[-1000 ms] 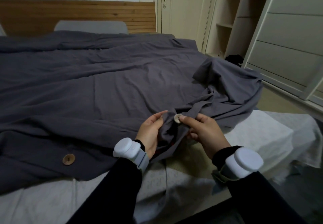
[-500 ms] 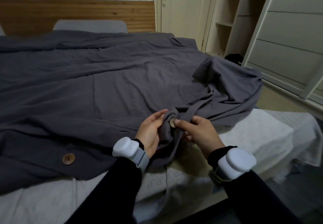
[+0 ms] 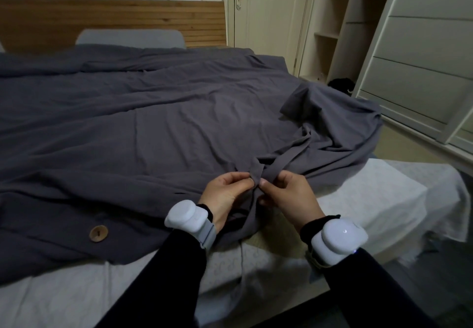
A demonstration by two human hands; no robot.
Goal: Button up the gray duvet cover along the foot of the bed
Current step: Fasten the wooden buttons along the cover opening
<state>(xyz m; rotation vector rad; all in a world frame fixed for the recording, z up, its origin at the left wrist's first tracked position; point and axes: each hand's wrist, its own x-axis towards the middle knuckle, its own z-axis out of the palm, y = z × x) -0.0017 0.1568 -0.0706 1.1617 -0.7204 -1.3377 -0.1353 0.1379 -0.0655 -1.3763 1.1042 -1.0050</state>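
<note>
The gray duvet cover [image 3: 153,128] lies spread over the bed, its open hem toward me. My left hand [image 3: 226,190] pinches a fold of the hem near the middle of the bed's foot. My right hand [image 3: 289,194] pinches the same bunch of cloth right beside it, fingertips touching the left ones. The button I was holding is hidden under the fabric and my fingers. A wooden button [image 3: 98,233] sits fastened on the hem to the left. The right corner of the cover is rumpled and folded back.
A pale mattress sheet [image 3: 371,199] shows below the hem and at the bed's right corner. A gray pillow [image 3: 130,38] leans on the wooden headboard [image 3: 115,17]. A white wardrobe [image 3: 422,53] and open shelves stand at the right, a door behind.
The pale button in my right fingers, visible a second ago, has gone under the fabric. Both hands have closed together on the hem.
</note>
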